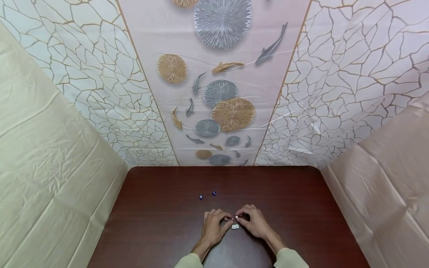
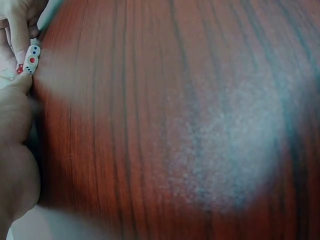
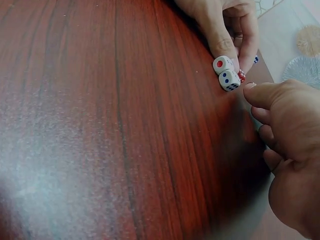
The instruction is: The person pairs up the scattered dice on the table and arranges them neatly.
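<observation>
Two white dice (image 1: pixel 235 226) lie side by side on the table between the hands. In the right wrist view one white die (image 3: pixel 223 64) shows a red pip and the other (image 3: pixel 229 80) blue pips. Just behind them my left hand (image 1: pixel 213 226) pinches a red die (image 1: pixel 232 219) between thumb and fingertips. My right hand (image 1: pixel 255 222) holds a small white die (image 1: pixel 237 216) at its fingertips, right beside the red one; its own fingers mostly hide it in the right wrist view.
Farther back, left of the hands, two blue dice (image 1: pixel 201 197) lie a short way apart on the dark red-brown table (image 1: pixel 151 223). A patterned cloth (image 1: pixel 221 67) hangs along the far edge. Beige cloth walls (image 1: pixel 60 167) border both sides.
</observation>
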The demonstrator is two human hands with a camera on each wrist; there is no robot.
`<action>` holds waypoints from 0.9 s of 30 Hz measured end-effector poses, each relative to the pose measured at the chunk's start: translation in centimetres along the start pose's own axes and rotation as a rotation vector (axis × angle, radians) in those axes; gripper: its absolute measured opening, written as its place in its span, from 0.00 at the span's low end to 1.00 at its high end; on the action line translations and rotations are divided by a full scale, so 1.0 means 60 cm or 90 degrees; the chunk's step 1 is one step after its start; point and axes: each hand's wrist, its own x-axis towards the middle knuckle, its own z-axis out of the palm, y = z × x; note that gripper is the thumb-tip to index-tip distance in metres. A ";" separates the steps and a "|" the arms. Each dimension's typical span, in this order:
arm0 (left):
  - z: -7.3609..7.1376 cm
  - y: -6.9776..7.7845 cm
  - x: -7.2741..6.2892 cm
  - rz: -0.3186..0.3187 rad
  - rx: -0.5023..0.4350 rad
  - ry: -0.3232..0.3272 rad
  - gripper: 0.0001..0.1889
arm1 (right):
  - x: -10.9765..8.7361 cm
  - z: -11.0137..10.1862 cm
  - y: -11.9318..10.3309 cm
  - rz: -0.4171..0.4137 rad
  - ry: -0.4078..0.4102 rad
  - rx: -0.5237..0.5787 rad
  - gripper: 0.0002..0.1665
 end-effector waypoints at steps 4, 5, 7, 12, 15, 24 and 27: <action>0.001 0.000 0.000 0.001 0.003 0.002 0.08 | -0.003 0.003 0.002 -0.003 -0.001 0.002 0.07; 0.001 0.000 0.000 -0.002 0.002 -0.001 0.08 | -0.004 0.004 0.003 0.000 -0.002 0.002 0.07; -0.001 0.002 0.001 -0.012 0.000 -0.015 0.08 | -0.005 0.005 0.004 0.004 -0.003 0.003 0.07; -0.005 0.006 0.003 -0.036 -0.011 -0.040 0.07 | -0.005 0.008 0.007 0.009 -0.007 0.002 0.08; -0.006 0.007 0.003 -0.037 -0.014 -0.039 0.07 | -0.006 0.009 0.008 0.005 -0.008 -0.001 0.08; -0.009 0.012 0.006 -0.034 -0.011 -0.035 0.07 | -0.007 0.011 0.010 0.003 -0.002 0.001 0.08; -0.011 0.013 0.007 -0.044 -0.014 -0.042 0.07 | -0.006 0.013 0.012 0.006 -0.003 0.003 0.07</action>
